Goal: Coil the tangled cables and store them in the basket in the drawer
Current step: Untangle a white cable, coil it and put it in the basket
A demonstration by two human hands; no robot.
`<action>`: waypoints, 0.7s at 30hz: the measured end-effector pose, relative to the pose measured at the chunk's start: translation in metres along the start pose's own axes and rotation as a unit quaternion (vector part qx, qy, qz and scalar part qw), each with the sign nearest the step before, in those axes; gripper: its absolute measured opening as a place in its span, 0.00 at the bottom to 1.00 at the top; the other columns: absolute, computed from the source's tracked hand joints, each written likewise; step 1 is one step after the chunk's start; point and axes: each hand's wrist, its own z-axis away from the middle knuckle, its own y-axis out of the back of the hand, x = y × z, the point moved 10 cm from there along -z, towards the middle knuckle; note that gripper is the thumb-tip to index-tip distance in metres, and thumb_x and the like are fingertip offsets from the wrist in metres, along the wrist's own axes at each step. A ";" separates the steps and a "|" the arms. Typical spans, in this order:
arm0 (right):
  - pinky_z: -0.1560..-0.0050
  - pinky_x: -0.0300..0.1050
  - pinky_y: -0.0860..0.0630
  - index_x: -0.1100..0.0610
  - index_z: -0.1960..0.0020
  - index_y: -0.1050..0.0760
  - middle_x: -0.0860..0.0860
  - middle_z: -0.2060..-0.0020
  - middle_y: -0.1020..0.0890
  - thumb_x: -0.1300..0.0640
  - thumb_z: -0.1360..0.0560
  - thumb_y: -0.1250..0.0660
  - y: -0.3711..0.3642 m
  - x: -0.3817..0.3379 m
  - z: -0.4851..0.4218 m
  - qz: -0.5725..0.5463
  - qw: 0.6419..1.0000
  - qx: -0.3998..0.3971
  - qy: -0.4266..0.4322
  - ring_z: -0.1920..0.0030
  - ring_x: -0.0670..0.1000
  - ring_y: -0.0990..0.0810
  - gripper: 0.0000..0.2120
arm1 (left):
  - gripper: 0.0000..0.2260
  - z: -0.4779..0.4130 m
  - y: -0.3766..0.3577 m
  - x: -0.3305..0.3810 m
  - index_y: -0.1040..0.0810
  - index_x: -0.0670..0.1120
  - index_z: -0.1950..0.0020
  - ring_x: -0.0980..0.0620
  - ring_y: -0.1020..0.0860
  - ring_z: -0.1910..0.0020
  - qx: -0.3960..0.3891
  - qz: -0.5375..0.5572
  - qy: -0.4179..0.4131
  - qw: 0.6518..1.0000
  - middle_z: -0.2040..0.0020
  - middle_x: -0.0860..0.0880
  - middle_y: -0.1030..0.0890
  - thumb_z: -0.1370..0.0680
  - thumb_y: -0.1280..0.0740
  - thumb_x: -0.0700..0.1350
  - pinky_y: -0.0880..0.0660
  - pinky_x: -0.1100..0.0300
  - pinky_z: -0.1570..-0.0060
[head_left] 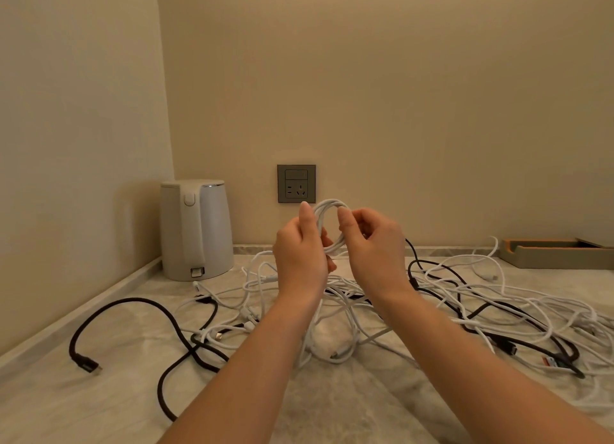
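Left hand [300, 254] and right hand [368, 241] are pinching the white cable coil [332, 207] at twelve o'clock — best keeping loops even, untwisted.

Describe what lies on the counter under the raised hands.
White cables and black cables lie tangled on the counter below the left hand and right hand, which hold a white coil. The forearms cover part of the tangle; how strands cross there is hidden.

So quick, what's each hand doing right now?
Left hand: closed, gripping the white cable coil, held above the tangled pile.
Right hand: closed, pinching the other side of that same coil.
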 end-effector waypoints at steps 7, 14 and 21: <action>0.68 0.47 0.35 0.57 0.63 0.29 0.45 0.74 0.30 0.56 0.19 0.42 -0.036 -0.026 0.019 -0.011 0.990 -0.131 0.048 0.72 0.44 0.35 0.14 | 0.24 -0.017 0.030 -0.014 0.33 0.45 0.70 0.52 0.32 0.79 0.060 0.006 0.042 0.997 0.80 0.53 0.31 0.17 0.50 0.52 0.34 0.59 0.71; 0.71 0.39 0.38 0.55 0.61 0.23 0.45 0.75 0.28 0.52 0.21 0.38 0.000 -0.006 -0.010 0.101 0.991 -0.085 0.020 0.75 0.43 0.35 0.13 | 0.18 -0.025 0.031 -0.013 0.31 0.43 0.67 0.56 0.34 0.81 0.015 -0.027 0.045 0.999 0.73 0.48 0.32 0.18 0.46 0.44 0.36 0.62 0.75; 0.66 0.42 0.32 0.51 0.58 0.22 0.44 0.73 0.29 0.49 0.21 0.39 -0.044 0.004 0.015 0.269 0.909 -0.319 0.007 0.72 0.46 0.32 0.12 | 0.16 -0.035 0.045 -0.036 0.34 0.44 0.69 0.56 0.40 0.82 0.025 0.079 0.131 0.988 0.73 0.49 0.36 0.20 0.45 0.42 0.41 0.65 0.82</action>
